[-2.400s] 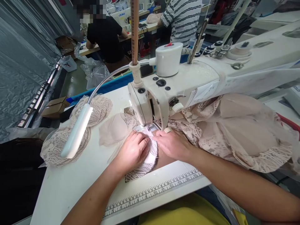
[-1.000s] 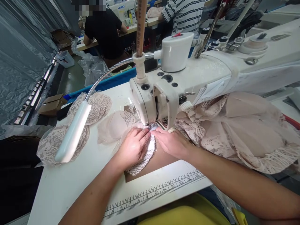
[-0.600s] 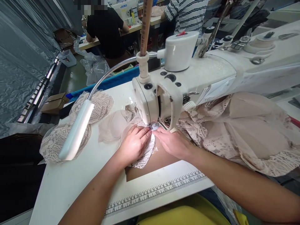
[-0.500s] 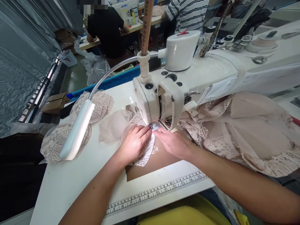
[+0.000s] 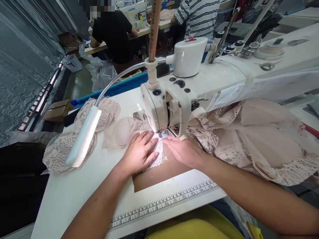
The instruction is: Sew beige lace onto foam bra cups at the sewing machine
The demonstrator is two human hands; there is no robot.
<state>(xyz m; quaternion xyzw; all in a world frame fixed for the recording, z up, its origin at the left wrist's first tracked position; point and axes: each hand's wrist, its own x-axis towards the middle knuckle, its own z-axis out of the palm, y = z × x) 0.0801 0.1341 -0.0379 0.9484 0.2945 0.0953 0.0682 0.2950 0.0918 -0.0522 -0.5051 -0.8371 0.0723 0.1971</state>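
A pale lace bra cup piece lies under the needle area of the white sewing machine, lit brightly at the presser foot. My left hand rests flat on it, left of the foot, fingers spread and thumb apart. On the other side, my right hand has its fingers together, with the fingertips pinched at the lace's right edge close to the foot. Part of the lace is hidden under my left hand. More sheer cup fabric trails out behind that hand.
Stacked lace cups sit at the table's left, beneath a gooseneck lamp. Beige lace garments are heaped on the right. A printed ruler runs along the front edge. Two people work at the back.
My left hand has shifted slightly left and flattened, its fingers spreading from a closer grouping. The right hand stays almost where it was. The view has shifted slightly.
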